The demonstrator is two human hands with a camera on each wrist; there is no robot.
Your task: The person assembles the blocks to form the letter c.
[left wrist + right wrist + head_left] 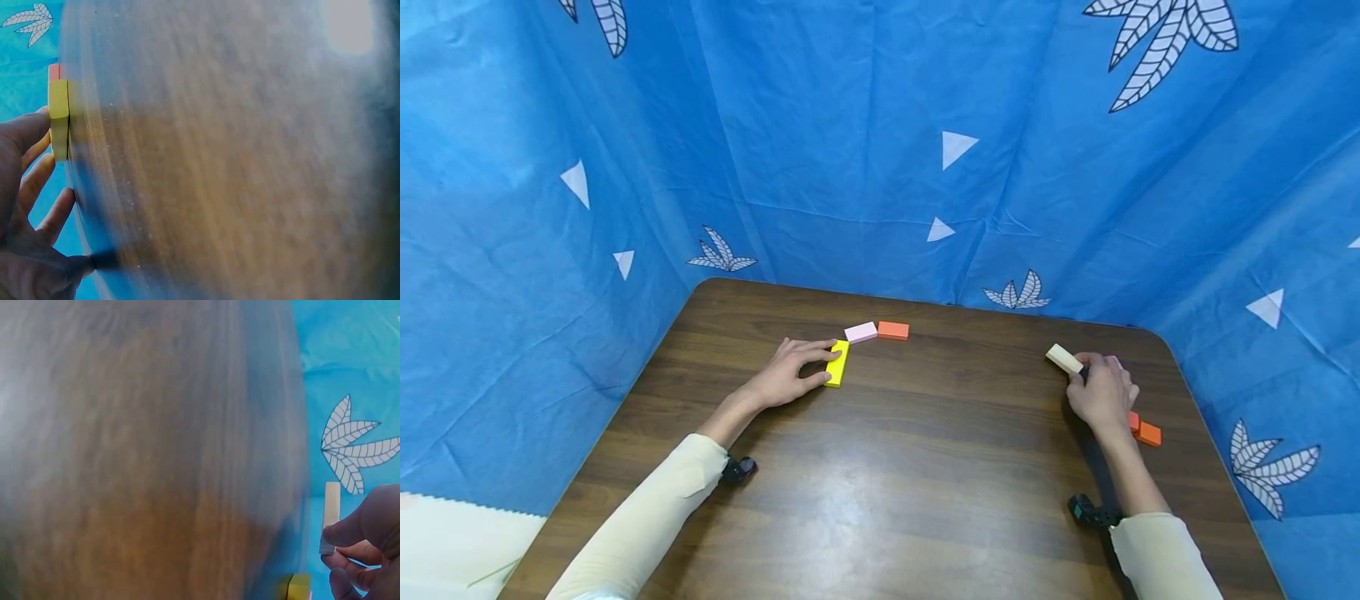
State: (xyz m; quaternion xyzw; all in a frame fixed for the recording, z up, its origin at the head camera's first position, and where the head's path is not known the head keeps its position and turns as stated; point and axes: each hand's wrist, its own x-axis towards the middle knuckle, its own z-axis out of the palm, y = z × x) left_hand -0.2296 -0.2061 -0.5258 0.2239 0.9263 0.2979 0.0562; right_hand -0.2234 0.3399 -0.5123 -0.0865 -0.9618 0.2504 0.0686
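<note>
Left hand [790,372]: pinching one yellow block [838,367]; pink block [861,332] and coral block [893,331] just beyond, apparently a line begun. Right hand [1103,392]: grasping one cream block [1063,358]; orange block [1149,434] beside it, on the surface [925,467], apparently left to handle.

Table [955,450] from above and wrist-low

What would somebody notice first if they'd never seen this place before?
Probably the bright blue cloth, which fills the back and both sides and has big white leaves printed on it. Next might be the bright yellow block on the brown table, held by the left hand. Farther right, the right hand pinches a cream block.
</note>
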